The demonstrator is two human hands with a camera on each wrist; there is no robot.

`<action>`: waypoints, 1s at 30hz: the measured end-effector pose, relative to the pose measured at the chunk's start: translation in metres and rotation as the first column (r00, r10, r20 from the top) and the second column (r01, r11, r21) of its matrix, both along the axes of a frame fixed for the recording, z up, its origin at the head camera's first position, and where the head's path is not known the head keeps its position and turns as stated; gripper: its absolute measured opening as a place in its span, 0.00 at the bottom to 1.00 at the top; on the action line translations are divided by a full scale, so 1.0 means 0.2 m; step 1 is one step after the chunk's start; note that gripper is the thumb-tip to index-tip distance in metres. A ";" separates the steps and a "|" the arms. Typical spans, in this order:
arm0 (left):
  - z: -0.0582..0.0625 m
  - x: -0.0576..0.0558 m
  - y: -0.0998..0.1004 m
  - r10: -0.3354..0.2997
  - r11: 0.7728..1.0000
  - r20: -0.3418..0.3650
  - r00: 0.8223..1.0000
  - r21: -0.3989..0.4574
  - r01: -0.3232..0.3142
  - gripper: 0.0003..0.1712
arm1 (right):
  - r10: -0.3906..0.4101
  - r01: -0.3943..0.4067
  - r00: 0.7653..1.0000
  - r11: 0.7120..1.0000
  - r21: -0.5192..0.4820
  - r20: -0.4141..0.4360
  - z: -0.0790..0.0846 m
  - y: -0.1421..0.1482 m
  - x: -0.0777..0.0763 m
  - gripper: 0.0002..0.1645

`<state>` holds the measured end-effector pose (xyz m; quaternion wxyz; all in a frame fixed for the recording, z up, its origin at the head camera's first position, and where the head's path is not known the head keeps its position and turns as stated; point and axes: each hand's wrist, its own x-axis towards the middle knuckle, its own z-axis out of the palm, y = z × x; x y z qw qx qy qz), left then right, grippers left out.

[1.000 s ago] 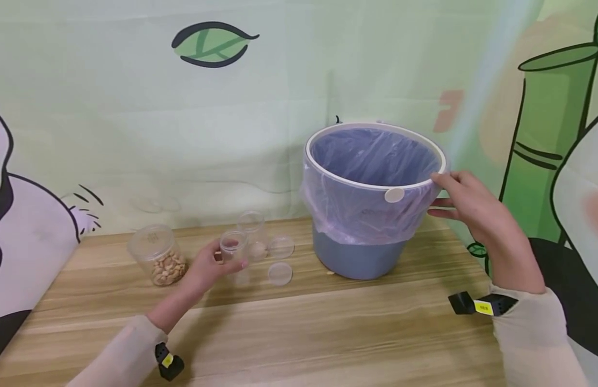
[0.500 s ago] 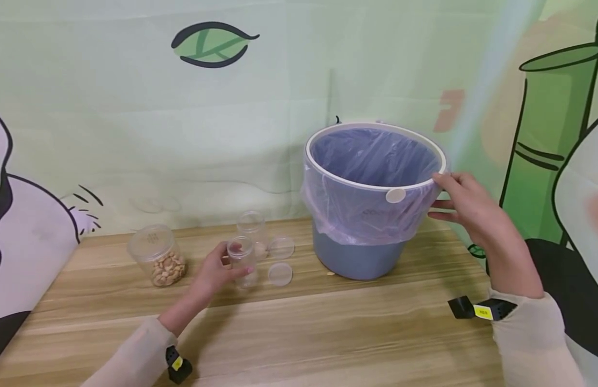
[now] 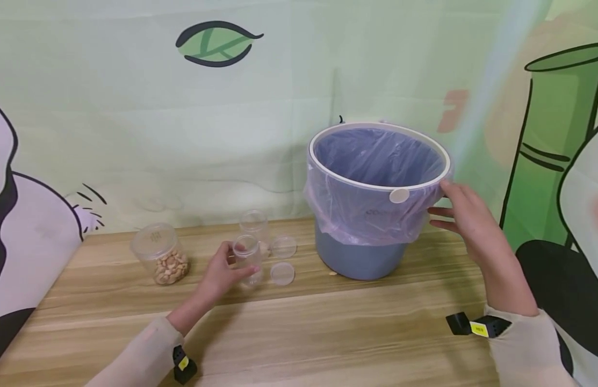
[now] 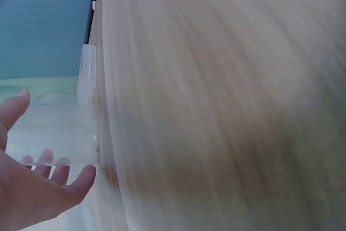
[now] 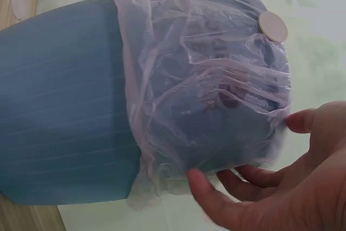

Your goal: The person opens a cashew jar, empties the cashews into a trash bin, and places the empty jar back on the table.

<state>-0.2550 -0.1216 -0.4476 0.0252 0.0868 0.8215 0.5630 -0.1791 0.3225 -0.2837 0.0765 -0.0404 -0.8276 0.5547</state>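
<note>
In the head view my left hand (image 3: 225, 271) holds a small clear plastic jar (image 3: 247, 259), lidless and upright on the table, with thumb and fingers on opposite sides. The left wrist view shows the jar (image 4: 59, 133) between them. My right hand (image 3: 475, 226) is at the right side of a blue trash can (image 3: 359, 260) lined with a translucent pinkish bag (image 3: 357, 215). Its thumb is just below the white rim (image 3: 376, 185); its other fingers extend toward the bag. In the right wrist view those fingers (image 5: 208, 193) are spread beside the bag.
Left of the jar stands a larger clear jar (image 3: 156, 244) of nuts with its lid on. Another clear jar (image 3: 254, 220) is behind the held one. Two clear round lids (image 3: 282, 273) lie between jars and can. A small pale fragment (image 3: 332, 273) lies near the can. Printed cloth (image 3: 221, 134) hangs behind.
My left hand has moved the small jar rightward and slightly nearer, in front of the other clear jar. My right hand has slid down a little, its thumb dropping off the can's rim.
</note>
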 end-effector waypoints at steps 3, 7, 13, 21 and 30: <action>0.00 0.00 0.00 -0.002 1.000 -0.007 1.000 -0.018 0.002 0.32 | 0.000 -0.001 1.000 1.000 0.023 0.007 -0.01 0.00 0.01 0.45; 0.00 0.01 0.00 -0.004 1.000 -0.007 1.000 -0.021 0.004 0.32 | 0.013 -0.015 1.000 0.999 0.044 0.027 -0.02 0.00 0.03 0.44; -0.01 0.01 -0.02 -0.063 0.996 -0.040 0.997 -0.071 0.060 0.35 | 0.025 -0.029 0.999 0.993 0.112 0.041 -0.05 0.01 0.05 0.43; 0.00 0.04 -0.06 -0.151 0.977 -0.139 0.979 -0.170 0.126 0.40 | 0.010 -0.020 0.999 0.937 0.349 0.030 -0.09 -0.03 0.13 0.39; 0.04 0.10 -0.14 -0.149 0.964 -0.189 0.971 -0.246 0.100 0.35 | 0.104 -0.089 0.995 0.884 0.460 -0.007 -0.15 -0.15 0.18 0.26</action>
